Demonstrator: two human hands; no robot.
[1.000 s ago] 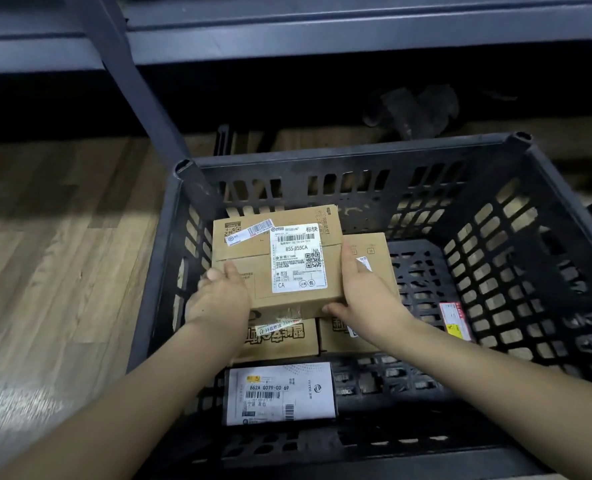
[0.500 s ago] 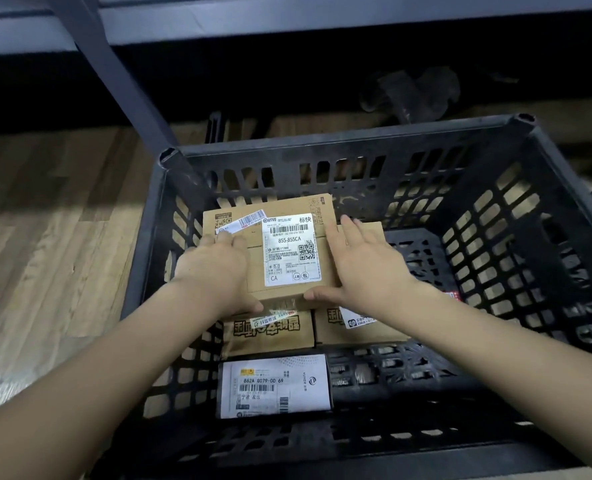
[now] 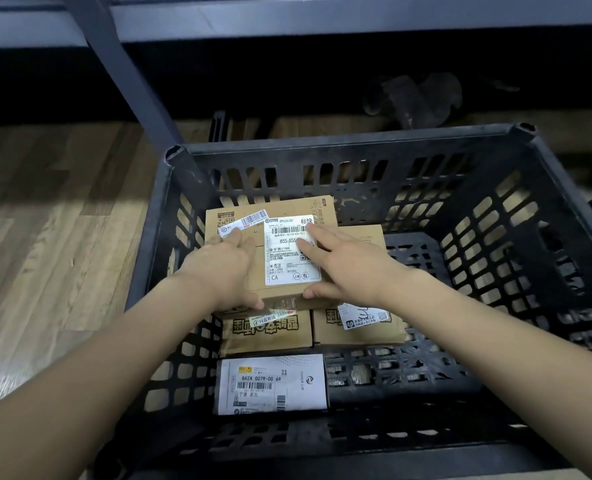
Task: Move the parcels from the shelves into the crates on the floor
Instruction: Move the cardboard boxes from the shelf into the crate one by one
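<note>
- Both hands lie on the top cardboard parcel [image 3: 270, 251]: left hand [image 3: 218, 268] and right hand [image 3: 348, 268] have fingers stretched flat over its lid, thumbs hooked under its near edge.
- That parcel sits in the far-left part of the black crate [image 3: 495, 271], stacked on two brown boxes [image 3: 353, 327]; a white-labelled parcel [image 3: 272, 384] lies nearer.
- To finish well, I'd press it level, square it against the left wall, then lift the thumbs out without dragging it.
</note>
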